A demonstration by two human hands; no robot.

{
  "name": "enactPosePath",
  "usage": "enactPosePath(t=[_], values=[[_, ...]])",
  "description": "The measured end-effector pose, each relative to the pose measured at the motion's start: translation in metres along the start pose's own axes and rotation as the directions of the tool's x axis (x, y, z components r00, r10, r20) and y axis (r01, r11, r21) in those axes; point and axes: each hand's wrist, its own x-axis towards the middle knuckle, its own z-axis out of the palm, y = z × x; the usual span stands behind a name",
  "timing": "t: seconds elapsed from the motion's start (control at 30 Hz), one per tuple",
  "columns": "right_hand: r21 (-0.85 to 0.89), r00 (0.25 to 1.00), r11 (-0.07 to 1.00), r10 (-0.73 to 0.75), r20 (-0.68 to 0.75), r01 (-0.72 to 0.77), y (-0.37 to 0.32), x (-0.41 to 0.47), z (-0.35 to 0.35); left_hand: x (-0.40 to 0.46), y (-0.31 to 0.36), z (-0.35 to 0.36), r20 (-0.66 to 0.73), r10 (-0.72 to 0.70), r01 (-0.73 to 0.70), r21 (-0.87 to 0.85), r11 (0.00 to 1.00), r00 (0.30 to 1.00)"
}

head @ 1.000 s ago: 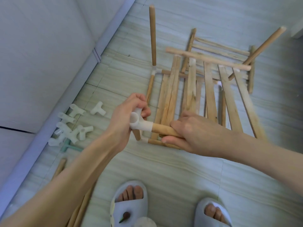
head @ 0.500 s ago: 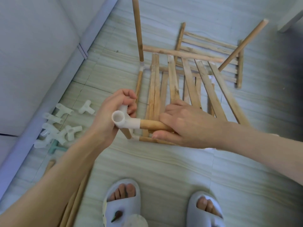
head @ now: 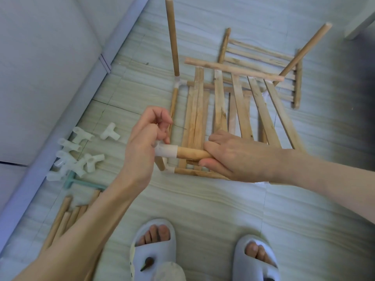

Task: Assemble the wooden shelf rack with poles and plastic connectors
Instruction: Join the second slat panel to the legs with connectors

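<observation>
A half-built wooden rack of slats and round poles lies on the tiled floor. My right hand grips a horizontal wooden pole at the rack's near edge. A white plastic connector sits on that pole's left end, and my left hand covers the connector's open end, fingers curled round it. Below it a short pole runs down to a second connector at the frame's near-left corner. An upright pole stands in the far-left corner connector.
Several loose white connectors lie on the floor at the left by the wall, with a teal tool beside them. Spare poles lie at the lower left. A second slatted panel lies behind the rack. My two slippered feet stand below.
My left hand has shifted over the connector's open end, which showed before and is now covered. The camera view moved slightly; my right hand keeps its grip on the pole.
</observation>
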Motion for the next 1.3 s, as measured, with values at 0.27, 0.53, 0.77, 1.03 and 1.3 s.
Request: enactPosePath(t=[0.27,0.53,0.77,1.03,1.3], values=[[0.064,0.999,0.998,0.021,0.030,-0.023,0.000,0.003,0.007,0.001,-0.003,-0.002,0.020,0.035,-0.034,-0.020,0.999,0.999],[-0.061,0.996,0.998,-0.002,-0.093,-0.004,-0.004,0.011,0.005,0.005,-0.005,-0.008,-0.075,0.009,-0.011,-0.029,1.000,0.997],[-0.023,0.991,0.994,0.107,-0.078,-0.109,-0.005,0.001,0.006,0.010,-0.003,-0.002,-0.045,-0.029,0.029,-0.006,1.000,0.999],[-0.002,0.927,0.942,0.329,-0.182,-0.335,-0.022,-0.017,0.009,0.010,0.001,0.009,-0.085,-0.127,0.132,0.058,0.990,0.988],[0.044,0.866,0.890,0.453,-0.211,-0.455,-0.026,-0.039,0.011,0.018,-0.003,0.033,-0.043,-0.224,0.228,0.198,0.953,0.974]])
